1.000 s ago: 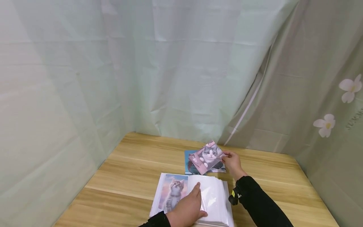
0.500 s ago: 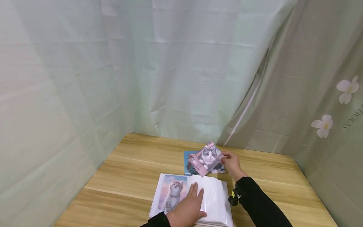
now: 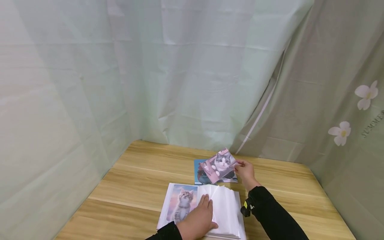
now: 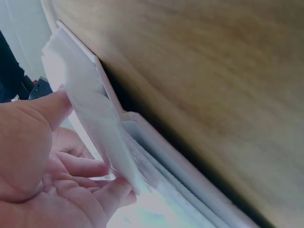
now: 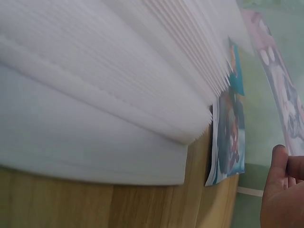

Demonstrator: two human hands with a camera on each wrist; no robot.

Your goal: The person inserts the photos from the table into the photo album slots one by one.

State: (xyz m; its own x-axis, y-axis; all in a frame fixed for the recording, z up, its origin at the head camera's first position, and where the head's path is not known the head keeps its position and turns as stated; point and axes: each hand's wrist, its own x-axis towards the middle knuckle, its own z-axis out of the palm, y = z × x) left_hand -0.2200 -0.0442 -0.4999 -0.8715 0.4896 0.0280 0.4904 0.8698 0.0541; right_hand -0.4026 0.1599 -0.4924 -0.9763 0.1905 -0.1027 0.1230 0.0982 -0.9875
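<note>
My right hand (image 3: 246,174) pinches a photo of a grey-and-white cat (image 3: 222,162) by its right edge, tilted above a blue picture (image 3: 199,176). In the right wrist view the thumb and fingers of that hand (image 5: 282,199) show at the photo's lower corner. A photo album (image 3: 225,213) lies open in front, with a photo of a grey kitten (image 3: 183,203) in its left page. My left hand (image 3: 196,218) lies over the right-hand pages near the spine, its fingers extended. Its fingertips touch a clear page sleeve (image 4: 102,123) in the left wrist view.
The wooden table (image 3: 120,200) extends around the album. A pale curtain (image 3: 192,83) hangs behind and to the left, and a greyish flowered curtain (image 3: 306,100) to the right. The album's thick leaves (image 5: 118,80) fan out in the right wrist view.
The cat photo dipped slightly toward the album, then rose again in my right hand. My left fingers spread apart and came back together, and the top page now bulges beside them.
</note>
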